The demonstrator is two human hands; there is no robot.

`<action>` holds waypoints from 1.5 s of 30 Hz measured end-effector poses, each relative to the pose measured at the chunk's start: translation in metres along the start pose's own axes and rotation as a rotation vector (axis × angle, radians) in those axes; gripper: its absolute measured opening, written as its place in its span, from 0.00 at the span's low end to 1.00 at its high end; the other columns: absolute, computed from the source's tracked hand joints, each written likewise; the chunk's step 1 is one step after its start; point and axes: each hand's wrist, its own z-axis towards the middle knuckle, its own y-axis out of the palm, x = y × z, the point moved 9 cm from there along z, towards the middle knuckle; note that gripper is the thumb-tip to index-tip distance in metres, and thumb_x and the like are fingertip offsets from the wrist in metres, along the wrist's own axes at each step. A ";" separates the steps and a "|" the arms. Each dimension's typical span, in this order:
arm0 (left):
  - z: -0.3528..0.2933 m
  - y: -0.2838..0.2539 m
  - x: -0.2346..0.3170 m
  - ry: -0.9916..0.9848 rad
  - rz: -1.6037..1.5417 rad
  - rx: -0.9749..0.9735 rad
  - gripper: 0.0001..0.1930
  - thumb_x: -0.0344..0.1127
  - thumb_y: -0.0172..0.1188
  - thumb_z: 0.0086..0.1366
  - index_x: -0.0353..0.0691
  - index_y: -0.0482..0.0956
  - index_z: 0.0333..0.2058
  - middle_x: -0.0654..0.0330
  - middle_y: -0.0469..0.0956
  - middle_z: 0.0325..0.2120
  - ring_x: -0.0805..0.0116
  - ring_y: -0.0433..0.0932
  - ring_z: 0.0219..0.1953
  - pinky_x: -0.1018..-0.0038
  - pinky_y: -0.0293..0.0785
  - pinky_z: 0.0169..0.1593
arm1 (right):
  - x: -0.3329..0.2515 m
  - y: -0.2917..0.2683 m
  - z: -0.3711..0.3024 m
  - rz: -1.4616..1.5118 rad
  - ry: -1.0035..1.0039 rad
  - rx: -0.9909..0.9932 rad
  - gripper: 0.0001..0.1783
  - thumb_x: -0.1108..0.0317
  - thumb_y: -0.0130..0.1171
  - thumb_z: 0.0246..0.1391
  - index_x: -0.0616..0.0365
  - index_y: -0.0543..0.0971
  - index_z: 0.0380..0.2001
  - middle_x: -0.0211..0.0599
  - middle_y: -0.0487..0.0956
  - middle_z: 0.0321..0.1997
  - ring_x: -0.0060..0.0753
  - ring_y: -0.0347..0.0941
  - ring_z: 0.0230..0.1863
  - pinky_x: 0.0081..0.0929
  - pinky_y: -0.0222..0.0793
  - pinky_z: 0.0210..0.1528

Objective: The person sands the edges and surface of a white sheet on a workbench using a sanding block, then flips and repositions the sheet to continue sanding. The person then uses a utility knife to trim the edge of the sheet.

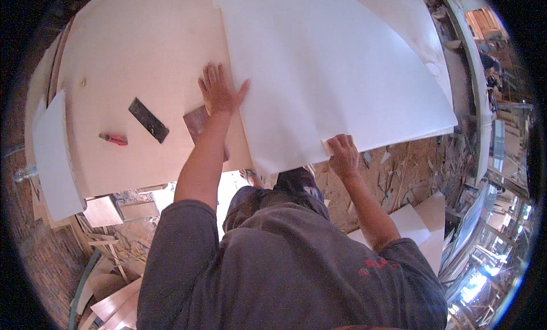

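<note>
A large white sheet (pixel 330 62) covers the right part of a pale wooden board (pixel 142 56). My left hand (pixel 221 93) lies flat with fingers spread on the board, its thumb at the sheet's left edge. My right hand (pixel 343 156) has its fingers curled over the sheet's near edge, gripping it; a small pale corner or piece shows beside those fingers. Under my left forearm is a reddish-brown flat piece (pixel 195 122), partly hidden. Farther left on the board lie a dark rectangular strip (pixel 149 120) and a red utility knife (pixel 114 138).
A narrow white strip (pixel 54 159) overhangs the board's left end. Scraps litter the ground (pixel 399 170) below the near edge. Offcut panels (pixel 413 223) lean at the lower right, and more wood pieces (pixel 117 307) lie at the lower left.
</note>
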 end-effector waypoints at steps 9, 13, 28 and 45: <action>-0.004 0.002 -0.005 -0.028 -0.057 -0.013 0.55 0.72 0.59 0.60 0.39 0.52 0.75 0.46 0.45 0.76 0.50 0.39 0.79 0.45 0.35 0.78 | 0.014 0.034 0.209 -0.076 -0.117 0.048 0.13 0.76 0.64 0.43 0.50 0.78 0.35 0.36 0.75 0.37 0.48 0.74 0.43 0.45 0.76 0.37; -0.004 0.001 -0.003 -0.021 -0.095 -0.014 0.57 0.68 0.65 0.57 0.40 0.52 0.75 0.44 0.45 0.76 0.47 0.40 0.79 0.43 0.35 0.77 | 0.046 0.059 0.365 -0.174 -0.114 0.022 0.13 0.69 0.59 0.51 0.49 0.80 0.42 0.39 0.76 0.44 0.48 0.75 0.50 0.46 0.80 0.44; -0.006 -0.009 -0.007 -0.089 -0.160 -0.045 0.57 0.68 0.68 0.52 0.42 0.58 0.73 0.44 0.50 0.75 0.43 0.47 0.78 0.40 0.39 0.75 | 0.082 0.089 0.786 -0.291 -0.103 0.128 0.15 0.67 0.56 0.60 0.40 0.79 0.49 0.30 0.77 0.55 0.46 0.75 0.60 0.51 0.78 0.56; -0.003 0.001 -0.004 -0.013 0.003 0.013 0.56 0.73 0.63 0.56 0.42 0.57 0.74 0.45 0.49 0.76 0.48 0.45 0.78 0.43 0.40 0.76 | 0.063 0.060 0.519 -0.186 -0.040 -0.079 0.11 0.74 0.56 0.53 0.51 0.82 0.39 0.44 0.81 0.46 0.51 0.78 0.53 0.50 0.78 0.52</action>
